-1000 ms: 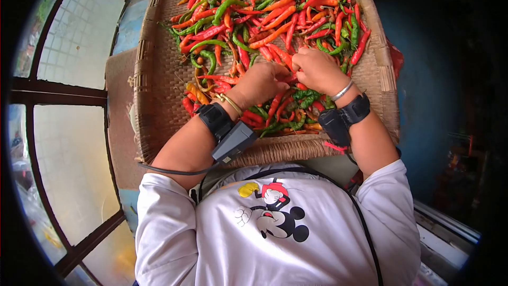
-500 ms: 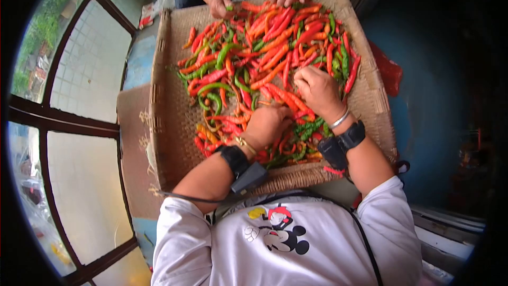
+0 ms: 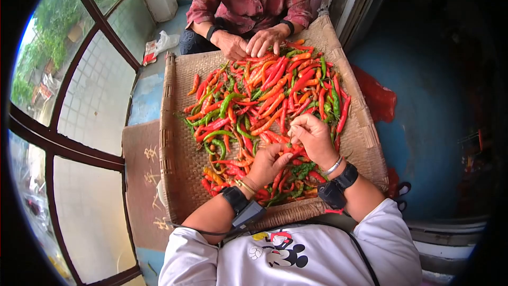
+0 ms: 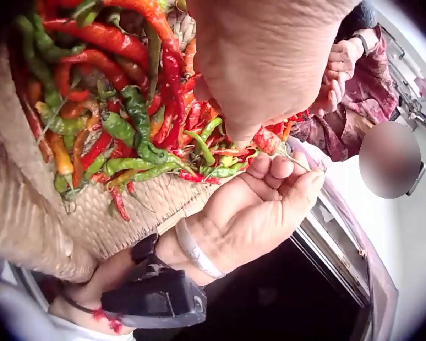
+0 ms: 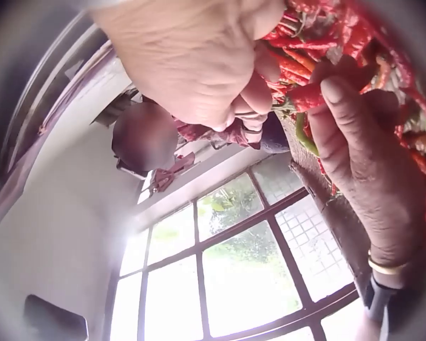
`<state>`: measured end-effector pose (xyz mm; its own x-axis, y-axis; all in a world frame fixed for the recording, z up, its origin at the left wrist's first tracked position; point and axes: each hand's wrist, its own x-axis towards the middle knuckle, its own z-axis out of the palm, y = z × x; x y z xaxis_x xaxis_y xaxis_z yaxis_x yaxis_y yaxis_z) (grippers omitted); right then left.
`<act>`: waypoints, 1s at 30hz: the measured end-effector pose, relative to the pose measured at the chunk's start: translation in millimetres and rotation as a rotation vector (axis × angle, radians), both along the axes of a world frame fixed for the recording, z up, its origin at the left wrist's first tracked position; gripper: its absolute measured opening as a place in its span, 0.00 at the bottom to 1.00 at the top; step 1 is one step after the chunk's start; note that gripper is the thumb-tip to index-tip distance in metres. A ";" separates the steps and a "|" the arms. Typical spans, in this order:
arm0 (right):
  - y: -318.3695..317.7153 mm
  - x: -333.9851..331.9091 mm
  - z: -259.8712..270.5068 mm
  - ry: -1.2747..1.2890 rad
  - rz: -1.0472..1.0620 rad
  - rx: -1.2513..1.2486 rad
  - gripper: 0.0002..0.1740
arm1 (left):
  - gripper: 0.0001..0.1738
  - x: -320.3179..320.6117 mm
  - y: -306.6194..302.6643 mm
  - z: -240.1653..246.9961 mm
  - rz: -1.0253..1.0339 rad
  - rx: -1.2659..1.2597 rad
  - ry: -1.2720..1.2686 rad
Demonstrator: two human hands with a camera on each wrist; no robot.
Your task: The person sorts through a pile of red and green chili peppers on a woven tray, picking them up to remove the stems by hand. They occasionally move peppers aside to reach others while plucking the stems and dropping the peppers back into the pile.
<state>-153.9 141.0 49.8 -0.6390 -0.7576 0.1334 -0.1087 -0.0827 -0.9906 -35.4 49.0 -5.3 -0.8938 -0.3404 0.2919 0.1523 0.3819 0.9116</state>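
Observation:
Over the near half of a wide woven tray both my hands work close together. My left hand grips a red chili pepper between thumb and fingers. Just right of it, my right hand pinches a thin pale stem between thumb and fingertips, its palm turned up in the left wrist view. Red, orange and green chilies cover much of the tray, with a smaller mixed heap below my hands, partly hidden by them.
Across the tray sits another person in a red patterned shirt, with both hands at the chilies on the far side. Framed windows run along the left. A white-and-red bag lies by the far left corner.
The head view has tilted up, bringing the other person into sight. That person's hands have come together at the tray's far edge. My hands stay close together over the chilies.

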 end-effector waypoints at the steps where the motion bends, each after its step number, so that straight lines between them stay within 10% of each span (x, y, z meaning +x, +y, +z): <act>1: -0.1 -1.4 -0.4 -0.181 -0.023 -0.026 0.02 | 0.09 0.7 0.7 -0.1 0.000 0.098 -0.053; 10: -3.0 -8.1 -17.1 0.165 0.118 0.236 0.08 | 0.12 0.4 -7.5 -8.6 0.055 0.133 -0.144; 16: 1.5 -14.7 -32.0 -0.733 0.091 0.222 0.17 | 0.13 0.1 -11.4 -9.4 0.020 0.144 -0.185; 24: -2.8 -13.9 -27.2 -0.725 0.055 0.038 0.15 | 0.13 -3.7 -35.5 13.0 -0.092 0.596 -0.452; 26: -5.3 -12.1 -16.4 -0.139 0.071 0.237 0.13 | 0.11 -10.9 -38.1 24.1 0.355 0.966 0.055; 30: 1.3 -6.8 -22.8 0.873 0.441 0.450 0.10 | 0.11 -13.0 -49.9 2.0 0.627 0.870 0.125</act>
<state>-160.7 142.2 26.9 -0.1167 -0.9912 0.0627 -0.8426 0.0653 -0.5346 -48.4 -0.9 -3.3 -0.4688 -0.8618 -0.1938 0.2663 -0.3470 0.8993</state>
